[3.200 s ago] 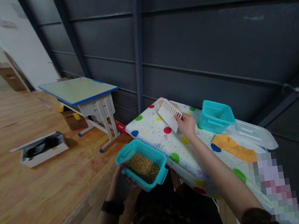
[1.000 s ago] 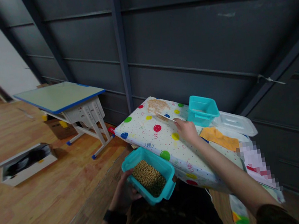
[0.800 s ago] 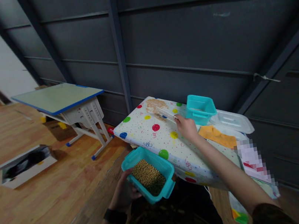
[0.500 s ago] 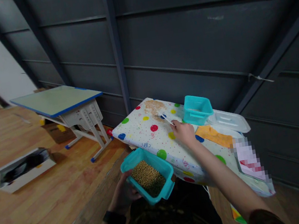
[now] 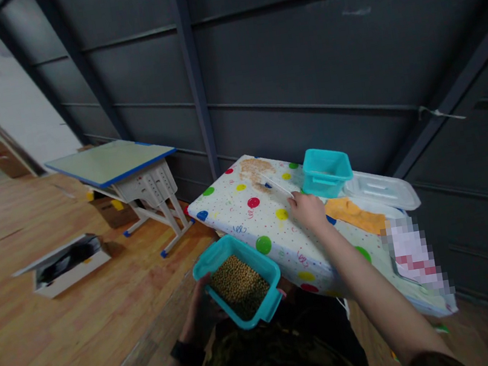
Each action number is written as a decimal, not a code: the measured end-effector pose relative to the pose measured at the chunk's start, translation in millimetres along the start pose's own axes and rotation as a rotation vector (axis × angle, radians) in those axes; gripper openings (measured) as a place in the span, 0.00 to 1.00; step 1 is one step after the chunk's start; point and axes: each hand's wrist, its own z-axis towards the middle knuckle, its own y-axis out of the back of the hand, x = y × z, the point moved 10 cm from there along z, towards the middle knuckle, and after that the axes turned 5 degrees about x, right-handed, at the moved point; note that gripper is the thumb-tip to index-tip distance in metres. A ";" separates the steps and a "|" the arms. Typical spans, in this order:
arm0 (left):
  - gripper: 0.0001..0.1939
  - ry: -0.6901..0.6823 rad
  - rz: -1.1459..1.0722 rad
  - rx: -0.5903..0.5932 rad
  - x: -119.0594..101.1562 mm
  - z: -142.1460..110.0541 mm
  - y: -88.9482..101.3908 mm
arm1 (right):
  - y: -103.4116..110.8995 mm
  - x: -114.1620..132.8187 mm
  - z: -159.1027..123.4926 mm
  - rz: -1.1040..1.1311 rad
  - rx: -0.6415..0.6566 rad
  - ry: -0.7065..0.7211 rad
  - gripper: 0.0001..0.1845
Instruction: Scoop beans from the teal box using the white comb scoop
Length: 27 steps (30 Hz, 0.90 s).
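Observation:
My left hand (image 5: 203, 316) is closed around the near left side of a turquoise plastic tub (image 5: 266, 266). Yellowish beans (image 5: 239, 280) lie in it, with darker green ones toward the near end. My right hand (image 5: 310, 213) pinches the end of a thin white stick-like utensil (image 5: 277, 186), whose kind I cannot make out. Its far end points at a patch of light brown grains or flakes (image 5: 253, 168) spread over the far left part of the table. Whether the tip touches the grains is too small to tell.
A spotted cloth covers the table (image 5: 256, 221). On it are a second turquoise tub (image 5: 325, 172), a clear lid (image 5: 382, 190), an orange cloth (image 5: 354, 215) and a blurred-out flat item (image 5: 412, 249). A desk (image 5: 116, 159) and an open white box (image 5: 71, 267) stand left; a dark wall rises behind.
The view has swung slightly left. My right hand has drawn a little to the right with the utensil, and more of its shaft shows. My left hand still holds the tub of beans.

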 end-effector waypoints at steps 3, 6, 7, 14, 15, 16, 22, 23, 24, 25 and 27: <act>0.25 -0.026 0.009 -0.009 -2.4 0.1 2.4 | -1.2 4.4 -2.3 -0.020 0.033 0.029 0.26; 0.19 -0.042 0.013 -0.037 -3.6 0.9 9.5 | 0.0 9.2 -5.3 -0.050 0.036 0.049 0.27; 0.17 -0.042 0.012 -0.046 -4.0 0.9 10.6 | 0.5 11.9 -6.5 -0.060 0.036 0.062 0.27; 0.13 -0.024 0.012 -0.128 -11.4 -11.0 1.1 | 1.1 34.1 -16.2 -0.086 0.039 0.175 0.27; 0.13 -0.024 0.012 -0.136 -13.1 -13.3 -0.8 | 1.4 35.8 -17.1 -0.084 0.035 0.181 0.27; 0.13 -0.025 0.011 -0.145 -14.8 -15.4 -2.4 | 1.9 37.1 -17.7 -0.082 0.028 0.184 0.27; 0.12 -0.023 0.019 -0.140 -21.8 -21.8 -10.2 | -3.6 46.0 -21.9 -0.126 0.049 0.230 0.23; 0.13 -0.016 0.022 -0.134 -21.5 -21.8 -10.9 | -4.9 47.8 -23.0 -0.134 0.056 0.242 0.22; 0.13 -0.010 0.027 -0.127 -21.0 -21.4 -11.2 | -5.4 49.5 -24.0 -0.135 0.058 0.252 0.22; 0.14 -0.005 0.032 -0.121 -20.3 -20.8 -10.9 | -5.1 50.6 -24.8 -0.132 0.054 0.259 0.22; 0.15 0.002 0.048 -0.108 -18.9 -18.9 -9.6 | -3.0 51.2 -25.6 -0.111 0.034 0.260 0.23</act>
